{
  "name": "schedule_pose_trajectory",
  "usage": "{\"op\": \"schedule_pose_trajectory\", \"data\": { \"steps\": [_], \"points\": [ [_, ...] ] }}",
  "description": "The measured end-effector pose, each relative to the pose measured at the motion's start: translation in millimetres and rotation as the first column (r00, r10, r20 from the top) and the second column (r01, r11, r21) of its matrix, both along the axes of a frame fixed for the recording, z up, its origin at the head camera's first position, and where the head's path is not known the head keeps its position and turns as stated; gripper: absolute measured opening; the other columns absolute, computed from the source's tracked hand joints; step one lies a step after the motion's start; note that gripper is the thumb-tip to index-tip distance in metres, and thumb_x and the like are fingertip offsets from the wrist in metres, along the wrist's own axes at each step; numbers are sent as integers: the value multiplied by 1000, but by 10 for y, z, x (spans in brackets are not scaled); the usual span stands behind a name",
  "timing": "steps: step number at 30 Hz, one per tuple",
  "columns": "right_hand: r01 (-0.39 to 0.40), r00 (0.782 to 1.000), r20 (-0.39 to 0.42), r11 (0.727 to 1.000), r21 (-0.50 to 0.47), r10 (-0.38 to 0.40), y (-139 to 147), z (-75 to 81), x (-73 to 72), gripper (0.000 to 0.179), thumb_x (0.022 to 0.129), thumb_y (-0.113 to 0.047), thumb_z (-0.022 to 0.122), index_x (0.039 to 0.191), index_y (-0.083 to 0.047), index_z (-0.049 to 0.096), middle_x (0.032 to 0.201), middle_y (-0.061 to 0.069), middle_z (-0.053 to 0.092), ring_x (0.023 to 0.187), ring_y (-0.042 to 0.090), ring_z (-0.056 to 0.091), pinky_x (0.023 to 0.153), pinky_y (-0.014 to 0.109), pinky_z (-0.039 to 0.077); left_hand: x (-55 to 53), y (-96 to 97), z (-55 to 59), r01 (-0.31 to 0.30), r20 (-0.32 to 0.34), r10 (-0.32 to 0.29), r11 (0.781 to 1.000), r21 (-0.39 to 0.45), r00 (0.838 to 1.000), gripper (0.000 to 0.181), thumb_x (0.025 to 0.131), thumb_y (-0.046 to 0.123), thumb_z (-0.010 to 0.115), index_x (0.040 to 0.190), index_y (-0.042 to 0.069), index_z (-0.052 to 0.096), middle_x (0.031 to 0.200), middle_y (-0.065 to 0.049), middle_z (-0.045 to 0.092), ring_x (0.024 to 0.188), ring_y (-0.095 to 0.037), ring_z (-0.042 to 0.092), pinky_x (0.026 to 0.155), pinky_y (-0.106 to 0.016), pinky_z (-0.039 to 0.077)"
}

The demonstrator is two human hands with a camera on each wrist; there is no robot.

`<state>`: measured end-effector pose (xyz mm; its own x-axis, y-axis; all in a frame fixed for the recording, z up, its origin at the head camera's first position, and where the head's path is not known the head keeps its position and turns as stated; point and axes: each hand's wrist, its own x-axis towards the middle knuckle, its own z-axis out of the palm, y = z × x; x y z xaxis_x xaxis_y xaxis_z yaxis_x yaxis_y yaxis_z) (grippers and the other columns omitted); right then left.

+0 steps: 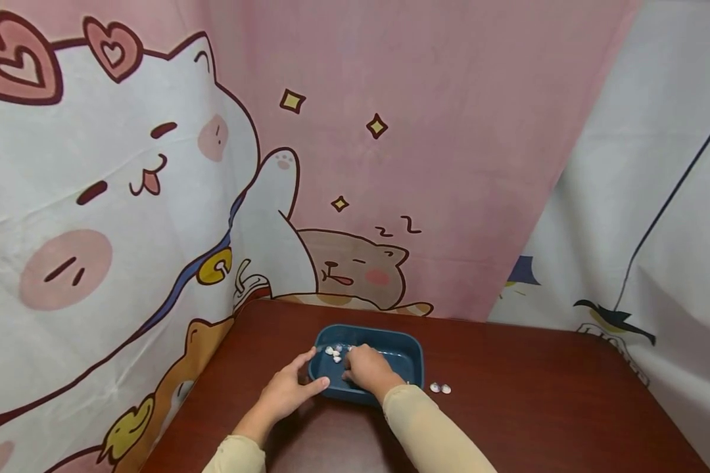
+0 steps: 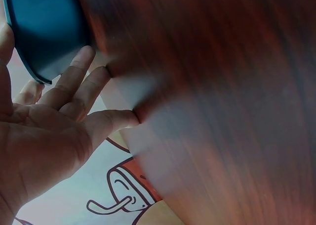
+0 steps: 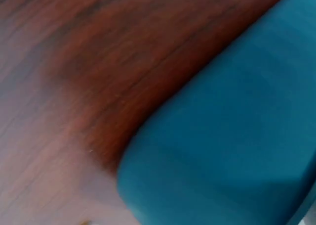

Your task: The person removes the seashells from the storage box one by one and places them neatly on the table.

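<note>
A dark blue plastic tray (image 1: 402,336) with rounded corners sits on the table. My left hand (image 1: 286,392) is at its left end, thumb over the near rim; in the left wrist view the fingers (image 2: 63,88) are spread and fairly straight beside the outer wall. Inside the tray is my right hand (image 1: 369,369), fingers bent downward. What lies between its fingertips is hidden. Several small whitish pieces like shells (image 1: 336,359) lie at the tray's left. The right wrist view shows the tray's outer wall (image 3: 222,131), but no hand.
Two small white pieces with purplish marks (image 1: 440,388) lie close together right of the tray. The table (image 1: 538,394) is reddish-brown and glossy. A cartoon-printed cloth (image 1: 449,164) hangs behind it and along its sides.
</note>
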<state>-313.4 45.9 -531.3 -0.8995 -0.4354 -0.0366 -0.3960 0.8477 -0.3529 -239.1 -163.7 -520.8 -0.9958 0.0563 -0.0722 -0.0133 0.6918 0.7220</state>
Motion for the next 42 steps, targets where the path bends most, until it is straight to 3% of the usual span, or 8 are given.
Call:
{"op": "schedule_pose_trajectory", "data": {
  "steps": [2,4,9,15,22,32,42],
  "points": [
    [-1,999,-36,1000,8,1,15,0,11,9,93,-19,84,89,-12,85,79,-2,75,70,10,62,71,31,57,3,3,-2,-3,1,3,1000,0,1000,86,89,61,80,162,27,49,159,-19,57,136,-44,62,103,-74,48],
    [4,998,-62,1000,28,-2,39,8,27,13,93,-14,81,80,-12,83,72,-3,71,64,10,56,66,30,52,5,5,-5,-5,-1,5,1000,2,1000,86,89,61,81,162,26,49,158,-19,57,135,-44,62,103,-73,48],
    [29,998,-64,998,60,-25,103,30,56,18,92,-8,78,74,-10,80,71,0,70,65,11,59,68,33,57,2,-13,-30,-18,-14,18,1000,-3,1000,84,90,57,82,161,26,50,155,-19,60,132,-42,64,100,-71,50],
    [43,999,-9,999,9,-43,156,-2,41,15,92,-11,82,77,-11,81,72,-3,72,66,9,60,66,30,56,-3,-50,-68,-19,-23,19,1000,-2,1000,86,89,59,81,161,25,49,156,-20,59,134,-42,64,101,-70,51],
    [3,998,-56,1000,-14,-4,192,-32,31,16,94,-4,75,83,-11,84,79,-3,77,72,9,64,70,31,60,-3,-59,-76,-14,-16,14,1000,19,1000,84,91,56,81,161,24,49,156,-21,59,133,-42,65,103,-70,51],
    [-17,998,-66,996,-83,11,295,-46,41,5,90,-11,86,84,-11,86,84,-2,82,77,8,71,73,30,63,6,-25,-87,-6,-28,7,999,35,1000,83,91,54,82,161,23,49,156,-22,59,134,-43,64,104,-69,50],
    [48,998,41,974,-221,-39,420,-23,48,12,84,-4,89,93,-10,83,87,0,78,80,11,66,81,41,63,2,2,-80,-16,-12,16,999,32,1000,84,91,54,82,162,25,48,157,-21,57,136,-44,62,105,-73,48]
  ]
}}
